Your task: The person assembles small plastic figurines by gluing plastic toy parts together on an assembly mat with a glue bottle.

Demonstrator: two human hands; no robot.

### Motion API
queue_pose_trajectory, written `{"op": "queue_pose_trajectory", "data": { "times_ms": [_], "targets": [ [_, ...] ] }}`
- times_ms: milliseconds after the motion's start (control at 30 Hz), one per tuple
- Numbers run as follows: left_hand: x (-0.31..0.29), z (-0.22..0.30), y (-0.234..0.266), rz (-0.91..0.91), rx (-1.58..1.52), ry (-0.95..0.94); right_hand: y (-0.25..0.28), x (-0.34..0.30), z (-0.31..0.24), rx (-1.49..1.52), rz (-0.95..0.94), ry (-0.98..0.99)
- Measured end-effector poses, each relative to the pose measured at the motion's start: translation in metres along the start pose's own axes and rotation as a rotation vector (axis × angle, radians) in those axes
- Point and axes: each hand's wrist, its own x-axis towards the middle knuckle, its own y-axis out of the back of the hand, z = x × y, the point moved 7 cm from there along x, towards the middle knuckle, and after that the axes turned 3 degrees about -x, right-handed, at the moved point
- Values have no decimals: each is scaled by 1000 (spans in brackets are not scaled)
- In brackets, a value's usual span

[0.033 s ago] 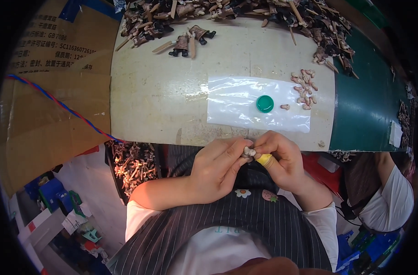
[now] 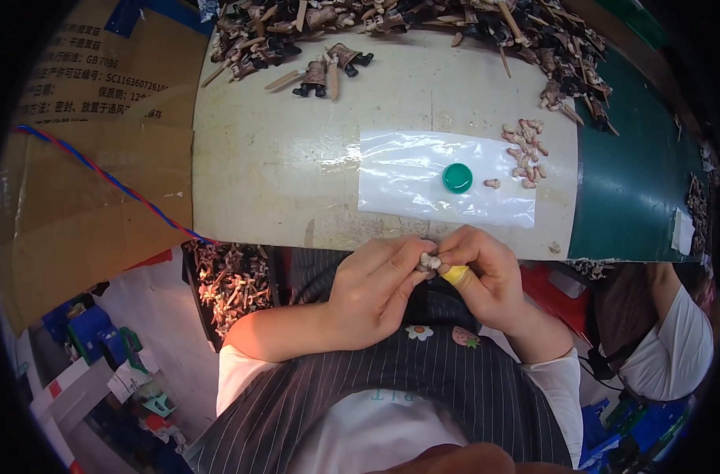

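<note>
Just off the table's near edge, my left hand (image 2: 373, 296) and my right hand (image 2: 490, 276) meet over my lap. Between their fingertips is a small pale, lumpy figurine part (image 2: 430, 261). The left fingers and thumb are closed around it; the right thumb and forefinger pinch at its right side. Yellow tape (image 2: 456, 275) wraps the right thumb. Beyond my hands, a clear plastic sheet (image 2: 399, 178) lies on the table with a round green cap (image 2: 458, 178) on it. One small pinkish part (image 2: 492, 184) sits right of the cap, and several similar parts (image 2: 526, 150) lie along the sheet's right end.
A pile of brown painted figurines (image 2: 249, 55) spans the table's far side, with a few loose figurines (image 2: 315, 77) nearer. A cardboard box (image 2: 99, 189) crossed by a red-blue cord (image 2: 115, 183) stands left. Below is a bin of small parts (image 2: 232, 288). Another person's sleeve (image 2: 669, 351) shows at right.
</note>
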Motion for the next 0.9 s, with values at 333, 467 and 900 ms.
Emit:
{"op": "queue_pose_trajectory", "data": {
  "times_ms": [333, 467, 900],
  "targets": [
    [-14, 16, 12, -4, 112, -210, -11, -1, -16, -106, -54, 238],
    [-17, 20, 16, -10, 151, -256, -15, -1, -4, 144, -155, 113],
    [-45, -6, 32, -102, 201, -49, -39, -9, 36, 370, -167, -513]
  ]
}}
